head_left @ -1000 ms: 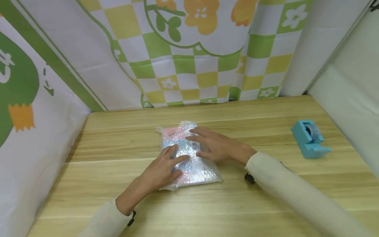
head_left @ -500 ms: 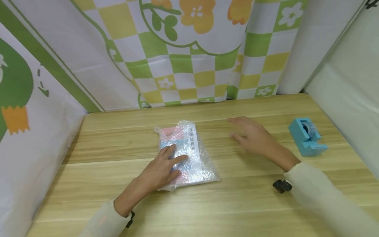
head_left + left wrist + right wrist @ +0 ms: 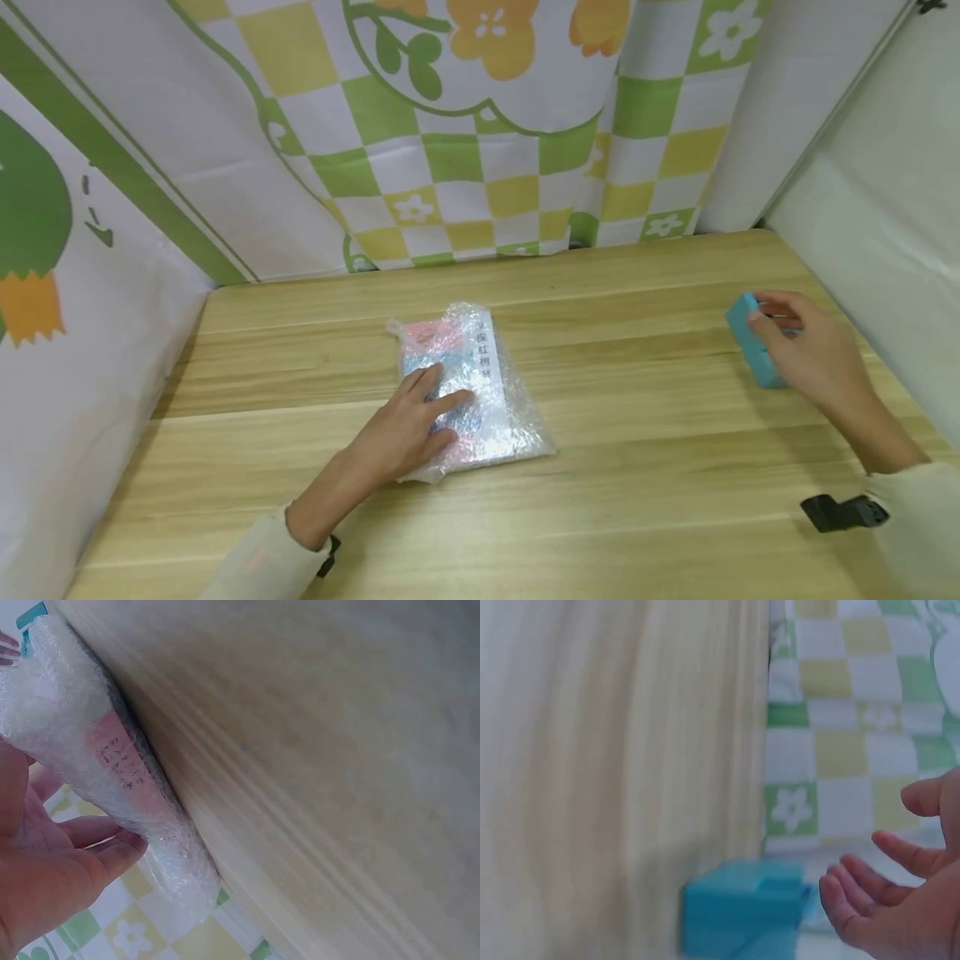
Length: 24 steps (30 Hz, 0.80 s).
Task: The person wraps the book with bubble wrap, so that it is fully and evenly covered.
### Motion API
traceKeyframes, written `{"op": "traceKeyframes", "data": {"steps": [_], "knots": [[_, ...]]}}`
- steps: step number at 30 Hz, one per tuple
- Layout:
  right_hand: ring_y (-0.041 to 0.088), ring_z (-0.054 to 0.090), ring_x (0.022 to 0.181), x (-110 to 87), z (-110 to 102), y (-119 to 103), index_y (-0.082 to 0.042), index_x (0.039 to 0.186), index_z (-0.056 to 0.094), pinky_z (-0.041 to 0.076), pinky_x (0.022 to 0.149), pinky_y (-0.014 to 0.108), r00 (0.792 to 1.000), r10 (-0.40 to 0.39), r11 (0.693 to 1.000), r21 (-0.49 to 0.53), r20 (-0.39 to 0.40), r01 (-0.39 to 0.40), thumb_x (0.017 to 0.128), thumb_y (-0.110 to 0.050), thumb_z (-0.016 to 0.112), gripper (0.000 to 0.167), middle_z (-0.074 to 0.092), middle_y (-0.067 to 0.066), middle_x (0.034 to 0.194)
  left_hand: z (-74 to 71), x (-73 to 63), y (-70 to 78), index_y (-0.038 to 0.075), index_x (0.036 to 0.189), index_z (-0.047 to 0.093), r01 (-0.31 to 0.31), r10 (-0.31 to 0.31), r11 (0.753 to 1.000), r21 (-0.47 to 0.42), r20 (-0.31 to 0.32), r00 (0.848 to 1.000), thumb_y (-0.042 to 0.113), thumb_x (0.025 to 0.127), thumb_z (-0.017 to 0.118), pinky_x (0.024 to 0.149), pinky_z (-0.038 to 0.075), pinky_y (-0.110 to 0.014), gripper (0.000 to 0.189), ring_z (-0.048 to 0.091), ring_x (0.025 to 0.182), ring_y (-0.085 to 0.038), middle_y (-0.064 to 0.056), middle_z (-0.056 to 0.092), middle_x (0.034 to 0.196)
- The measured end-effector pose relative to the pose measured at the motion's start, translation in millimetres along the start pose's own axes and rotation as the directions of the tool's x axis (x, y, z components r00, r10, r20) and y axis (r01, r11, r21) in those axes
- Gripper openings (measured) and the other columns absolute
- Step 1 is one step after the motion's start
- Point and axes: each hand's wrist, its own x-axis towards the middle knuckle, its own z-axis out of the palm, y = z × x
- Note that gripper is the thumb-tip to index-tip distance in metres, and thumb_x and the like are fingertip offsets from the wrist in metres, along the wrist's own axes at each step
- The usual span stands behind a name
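Observation:
A flat book in bubble wrap [image 3: 491, 408], with pink and blue on its cover and a white strip of printed characters, lies on the wooden table. My left hand [image 3: 401, 429] rests on its left side, fingers spread; the left wrist view shows the fingers of this hand [image 3: 56, 862] along the wrapped book [image 3: 124, 761]. At the far right my right hand [image 3: 817, 350] is over a blue tape dispenser [image 3: 750, 342], hiding its tape roll. In the right wrist view the loosely bent fingers of the right hand [image 3: 892, 885] are just above the dispenser [image 3: 739, 915].
The wooden table [image 3: 637, 467] runs back to a curtain [image 3: 480, 167] with green and yellow checks. White printed sheeting [image 3: 120, 333] borders the left side, and a pale sheet [image 3: 885, 192] borders the right.
My right hand has lifted off the wrapped book and moved right across the table to the tape dispenser. The left hand has stayed on the book.

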Motion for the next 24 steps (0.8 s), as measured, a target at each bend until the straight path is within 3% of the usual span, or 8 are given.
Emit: {"op": "traceKeyframes", "data": {"steps": [5,8,11,14,17,19,21,24], "knots": [[0.056,0.044,0.121,-10.9,-10,25,0.005,0.151,0.034,0.040,0.072,0.032,0.985,0.153,0.988,0.011,-0.078,-0.152,0.106,-0.036,0.043,0.062,0.041,0.037,0.140,-0.7,-0.2,0.1,0.018,0.136,0.063,0.001,-0.001,1.000,0.001,-0.007,1.000,0.019,0.088,0.079,0.094,0.052,-0.052,0.050,0.043,0.130,-0.048,-0.034,0.040,0.145],[0.057,0.042,0.121,-16.8,-11,35,0.006,0.151,0.032,0.044,0.076,0.043,0.967,0.217,0.976,0.012,-0.132,-0.218,0.106,-0.035,0.043,0.062,0.040,0.040,0.139,-0.7,0.1,0.7,0.017,0.136,0.063,0.004,-0.004,1.000,-0.001,-0.005,1.000,0.019,0.089,0.079,0.094,0.052,-0.053,0.050,0.042,0.130,-0.048,-0.034,0.040,0.145],[0.056,0.041,0.120,-21.6,-12,45,0.008,0.153,0.027,0.043,0.079,0.053,0.957,0.265,0.964,0.042,-0.114,-0.262,0.106,-0.037,0.039,0.065,0.038,0.040,0.141,-0.2,0.7,1.0,0.017,0.137,0.063,0.004,-0.004,1.000,-0.003,0.001,1.000,0.019,0.089,0.079,0.095,0.051,-0.053,0.051,0.042,0.131,-0.049,-0.035,0.040,0.145],[0.030,0.057,0.101,-25.0,-12,56,0.009,0.154,0.020,0.048,0.075,0.036,0.955,0.291,0.952,0.114,-0.050,-0.284,0.106,-0.040,0.037,0.070,0.035,0.042,0.142,-0.7,1.4,1.4,0.017,0.137,0.063,0.006,-0.006,1.000,-0.003,0.007,1.000,0.019,0.089,0.079,0.096,0.050,-0.053,0.051,0.041,0.131,-0.049,-0.035,0.039,0.146],[-0.001,0.055,0.080,-27.2,-10,67,0.011,0.154,0.019,0.048,0.062,0.017,0.954,0.300,0.934,0.203,-0.004,-0.293,0.106,-0.040,0.038,0.072,0.043,0.037,0.131,-1.6,1.7,2.0,0.017,0.137,0.063,0.005,-0.005,1.000,-0.001,0.009,1.000,0.020,0.089,0.079,0.096,0.050,-0.054,0.051,0.042,0.131,-0.049,-0.035,0.039,0.146],[-0.009,0.053,0.073,-28.7,-7,73,0.011,0.153,0.020,0.051,0.061,0.015,0.953,0.302,0.914,0.279,0.014,-0.294,0.106,-0.037,0.041,0.071,0.056,0.020,0.116,-2.0,1.7,2.2,0.017,0.136,0.063,0.002,-0.002,1.000,0.000,0.009,1.000,0.020,0.088,0.079,0.096,0.050,-0.054,0.051,0.042,0.131,-0.049,-0.035,0.039,0.145],[-0.006,0.058,0.072,-31.2,-5,76,0.008,0.152,0.027,0.054,0.062,0.015,0.955,0.297,0.881,0.379,0.024,-0.283,0.106,-0.033,0.045,0.064,0.060,0.000,0.101,-2.1,1.5,2.3,0.017,0.136,0.063,0.000,0.000,1.000,-0.001,0.008,1.000,0.020,0.088,0.079,0.096,0.050,-0.054,0.051,0.042,0.131,-0.049,-0.035,0.039,0.145],[0.000,0.064,0.072,-36.3,-2,79,-0.007,0.136,0.047,0.057,0.062,0.019,0.957,0.287,0.763,0.592,0.051,-0.260,0.105,-0.025,0.052,0.037,0.061,-0.016,0.087,-2.1,1.1,2.3,0.016,0.136,0.063,-0.001,0.001,1.000,-0.005,0.003,1.000,0.020,0.088,0.079,0.096,0.050,-0.054,0.051,0.042,0.131,-0.049,-0.035,0.039,0.145]]}}
